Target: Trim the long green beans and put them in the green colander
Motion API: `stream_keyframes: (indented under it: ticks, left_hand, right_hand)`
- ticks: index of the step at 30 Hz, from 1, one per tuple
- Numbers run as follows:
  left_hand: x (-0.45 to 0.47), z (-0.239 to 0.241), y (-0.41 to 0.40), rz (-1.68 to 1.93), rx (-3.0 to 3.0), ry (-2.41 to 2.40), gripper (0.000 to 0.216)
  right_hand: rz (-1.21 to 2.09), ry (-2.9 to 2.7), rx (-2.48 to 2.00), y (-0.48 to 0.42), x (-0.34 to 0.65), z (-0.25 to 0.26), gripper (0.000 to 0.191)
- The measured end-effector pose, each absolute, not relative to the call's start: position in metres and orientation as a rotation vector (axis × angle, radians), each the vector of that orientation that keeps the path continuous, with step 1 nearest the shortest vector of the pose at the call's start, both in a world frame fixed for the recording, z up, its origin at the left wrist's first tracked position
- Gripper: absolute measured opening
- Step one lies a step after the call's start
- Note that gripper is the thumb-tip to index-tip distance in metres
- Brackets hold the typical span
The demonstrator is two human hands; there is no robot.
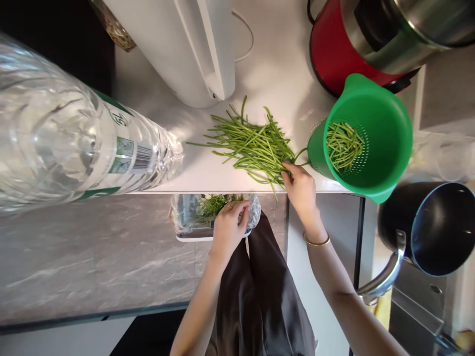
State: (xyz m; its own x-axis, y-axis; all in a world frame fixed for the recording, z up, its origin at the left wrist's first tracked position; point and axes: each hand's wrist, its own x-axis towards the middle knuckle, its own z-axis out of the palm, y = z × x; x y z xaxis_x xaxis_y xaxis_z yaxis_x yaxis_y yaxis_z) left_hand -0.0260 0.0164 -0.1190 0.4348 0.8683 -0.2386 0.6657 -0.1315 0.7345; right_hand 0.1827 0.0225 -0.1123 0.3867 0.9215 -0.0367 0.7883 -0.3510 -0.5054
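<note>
A loose pile of long, thin green vegetable stems lies on the white counter. My right hand is at the pile's near right end, its thumb and fingers pinched on a stem. Below the counter edge, my left hand hovers over a lined bin, fingers curled with the tips close to the thumb. Whatever those fingertips hold, if anything, is too small to make out. Green scraps lie in the bin. Short cut stem pieces fill the bottom of a green colander right of the pile.
On the left stands a large clear water bottle. A white appliance rises behind the stems. At the back right is a red and steel appliance. A dark pot with a metal handle sits beyond the colander.
</note>
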Motion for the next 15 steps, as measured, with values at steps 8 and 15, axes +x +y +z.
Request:
stream_keyframes:
  ticks: [8, 15]
  left_hand:
    - [-0.014, -0.12, 0.02, 0.41, 1.8, 1.234, 0.021]
    - [-0.002, -0.106, 0.02, 0.724, 1.734, 1.201, 0.02]
  right_hand:
    - [0.283, -1.391, -2.114, 0.017, 0.187, -0.093, 0.023]
    - [0.725, -0.882, -1.932, 0.007, 0.167, -0.072, 0.028]
